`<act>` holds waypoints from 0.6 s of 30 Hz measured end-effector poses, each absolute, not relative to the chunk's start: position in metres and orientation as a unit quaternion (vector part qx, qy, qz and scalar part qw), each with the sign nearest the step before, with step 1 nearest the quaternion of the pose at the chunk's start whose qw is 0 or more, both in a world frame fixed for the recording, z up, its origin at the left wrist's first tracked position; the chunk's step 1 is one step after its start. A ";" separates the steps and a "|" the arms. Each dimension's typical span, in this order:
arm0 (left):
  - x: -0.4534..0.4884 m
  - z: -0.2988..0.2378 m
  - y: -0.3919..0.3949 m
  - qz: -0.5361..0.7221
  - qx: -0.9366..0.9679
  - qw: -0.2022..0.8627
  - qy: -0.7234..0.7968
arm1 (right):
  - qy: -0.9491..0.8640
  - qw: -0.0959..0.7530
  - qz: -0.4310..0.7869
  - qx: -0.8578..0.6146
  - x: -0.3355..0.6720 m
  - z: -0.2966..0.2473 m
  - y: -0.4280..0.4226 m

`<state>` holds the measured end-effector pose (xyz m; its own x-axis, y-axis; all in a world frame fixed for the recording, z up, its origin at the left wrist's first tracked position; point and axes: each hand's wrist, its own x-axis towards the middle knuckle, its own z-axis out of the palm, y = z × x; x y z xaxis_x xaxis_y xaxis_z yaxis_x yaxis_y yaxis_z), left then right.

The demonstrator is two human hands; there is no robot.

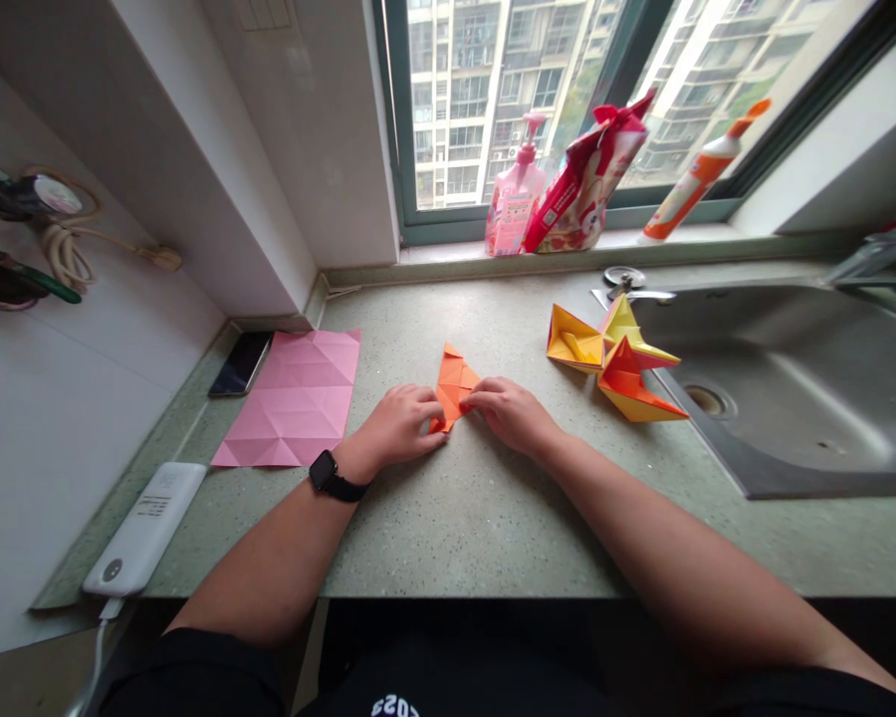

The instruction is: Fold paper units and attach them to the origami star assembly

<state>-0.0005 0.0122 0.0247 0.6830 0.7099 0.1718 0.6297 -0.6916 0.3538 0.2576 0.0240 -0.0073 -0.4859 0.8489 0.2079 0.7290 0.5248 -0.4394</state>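
Observation:
A small folded piece of orange paper (pixel 454 376) lies on the speckled countertop (pixel 448 518), with creases across it and a pointed top. My left hand (pixel 401 423) is at its lower left edge, fingers curled and closed on the paper. From the right, my right hand (pixel 509 410) pinches its right edge between thumb and fingers. The fingertips hide parts of the paper's lower and right edges. To the left rests a creased pink sheet (pixel 299 398), spread flat. On the right sit folded paper boats, one yellow-orange (pixel 573 339), one yellow (pixel 627 334) and one orange-red (pixel 634 383).
A dark phone (pixel 240 364) lies beside the pink sheet. The white power bank (pixel 145 528) with a cable is near the left front edge. A steel sink (pixel 806 398) borders the boats. Along the windowsill stand a pink pump bottle (pixel 515 204), a red bag (pixel 589 184) and an orange-white bottle (pixel 691 189).

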 end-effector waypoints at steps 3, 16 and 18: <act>-0.001 0.024 0.012 0.155 0.906 0.151 0.364 | -0.861 0.209 0.164 -0.435 0.257 -0.007 0.020; 0.003 0.021 0.014 0.177 0.878 0.199 0.399 | -0.877 0.198 0.158 -0.408 0.256 -0.005 0.011; 0.003 0.021 0.015 0.175 0.879 0.196 0.398 | -0.878 0.197 0.156 -0.408 0.257 -0.006 0.011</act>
